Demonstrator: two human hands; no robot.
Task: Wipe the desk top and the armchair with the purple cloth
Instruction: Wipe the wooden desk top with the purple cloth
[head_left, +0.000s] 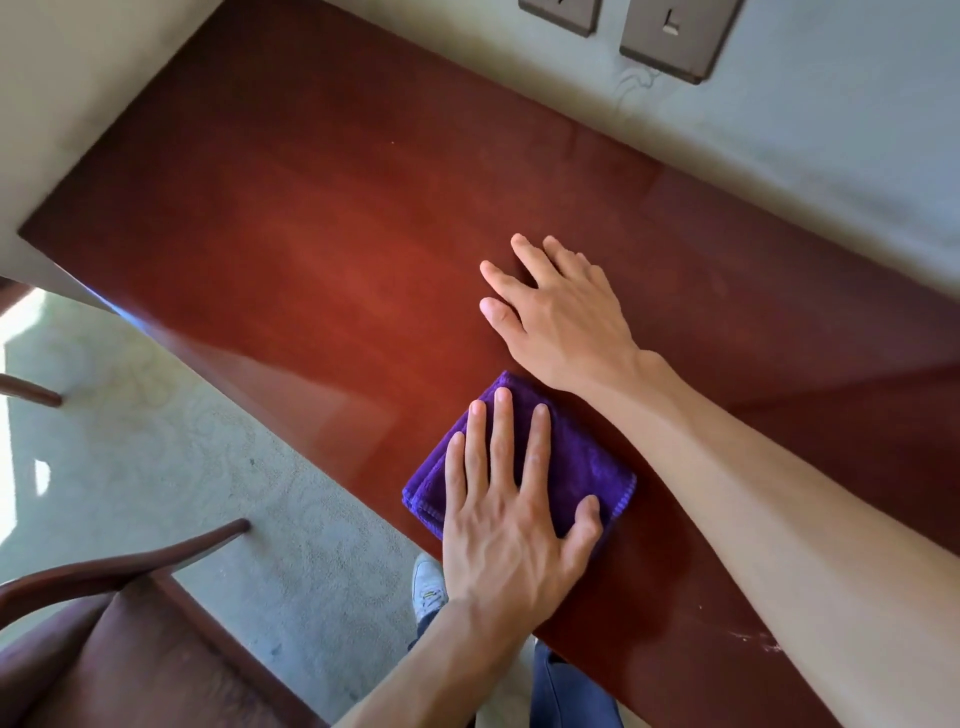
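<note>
Folded purple cloth (582, 465) partly under left hand (506, 525)

Bright daylight from the left, glare on desk top (322, 291)

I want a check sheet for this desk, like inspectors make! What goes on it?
Surface: glossy red-brown desk top; pale marks near its right front edge.
Job's things: folded purple cloth lies flat on the desk near the front edge; armchair at lower left, apart from the desk.
Clutter: nothing seen.
Hands: left hand presses flat on the cloth, fingers straight; right hand rests flat on bare desk beyond it.
Cables: nothing seen.
Surroundings: pale carpet, grey wall plates above the desk, a white shoe below.
</note>
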